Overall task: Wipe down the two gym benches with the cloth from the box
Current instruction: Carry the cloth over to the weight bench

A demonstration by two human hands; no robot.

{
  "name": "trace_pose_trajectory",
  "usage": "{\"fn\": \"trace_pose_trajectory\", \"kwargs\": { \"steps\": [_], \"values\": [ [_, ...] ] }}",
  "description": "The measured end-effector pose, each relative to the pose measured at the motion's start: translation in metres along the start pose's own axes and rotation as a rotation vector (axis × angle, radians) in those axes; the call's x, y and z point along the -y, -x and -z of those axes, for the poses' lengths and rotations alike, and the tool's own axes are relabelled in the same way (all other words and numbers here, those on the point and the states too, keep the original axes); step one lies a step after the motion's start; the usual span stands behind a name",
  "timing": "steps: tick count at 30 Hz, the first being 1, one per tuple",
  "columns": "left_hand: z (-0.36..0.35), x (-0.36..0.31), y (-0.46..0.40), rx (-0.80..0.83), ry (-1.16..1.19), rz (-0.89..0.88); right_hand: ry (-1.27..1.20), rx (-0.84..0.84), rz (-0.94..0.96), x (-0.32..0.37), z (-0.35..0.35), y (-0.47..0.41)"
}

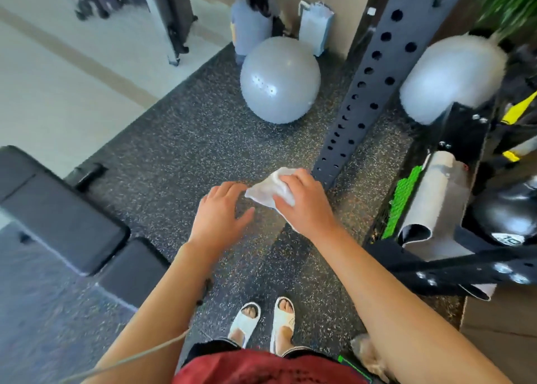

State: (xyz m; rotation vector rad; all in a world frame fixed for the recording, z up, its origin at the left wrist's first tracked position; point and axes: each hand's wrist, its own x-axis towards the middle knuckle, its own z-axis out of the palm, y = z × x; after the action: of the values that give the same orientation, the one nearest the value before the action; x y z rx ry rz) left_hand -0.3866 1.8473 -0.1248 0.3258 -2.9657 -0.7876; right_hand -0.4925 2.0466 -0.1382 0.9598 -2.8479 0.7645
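Both bare forearms are reaching out over the speckled floor (180, 151). Right hand (305, 206) is clenching its grip on the white cloth (268, 190); left hand (218, 218) is hovering released beside it. One black worktop (58, 209) is lying at left, well apart from the cloth.

Both forearms are bare to the elbow, with no sleeves, watch or rings showing on the left hand (218, 221) or the right hand (308, 206). Behind the hands, at the torso, sits a dark red textured top (261, 369) above black shorts with frayed hems (212, 347). Below the hands, each foot wears a white open-toed moulded slide sandal (283, 321). A thin beige cord (139, 357) runs beneath the left forearm.
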Motion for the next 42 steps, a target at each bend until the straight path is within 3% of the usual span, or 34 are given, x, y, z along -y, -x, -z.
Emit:
{"fn": "trace_pose_trajectory", "kwargs": {
  "steps": [14,36,42],
  "values": [
    [0.029,0.057,0.101,-0.231,-0.027,0.457,-0.154,0.202,0.434,0.082,-0.061,-0.036],
    [0.124,0.236,0.18,-0.54,0.044,0.845,-0.196,0.409,0.726,0.323,-0.189,-0.12],
    [0.139,0.266,0.191,-0.561,0.031,0.946,-0.231,0.448,0.795,0.37,-0.213,-0.134]
  ]
}}
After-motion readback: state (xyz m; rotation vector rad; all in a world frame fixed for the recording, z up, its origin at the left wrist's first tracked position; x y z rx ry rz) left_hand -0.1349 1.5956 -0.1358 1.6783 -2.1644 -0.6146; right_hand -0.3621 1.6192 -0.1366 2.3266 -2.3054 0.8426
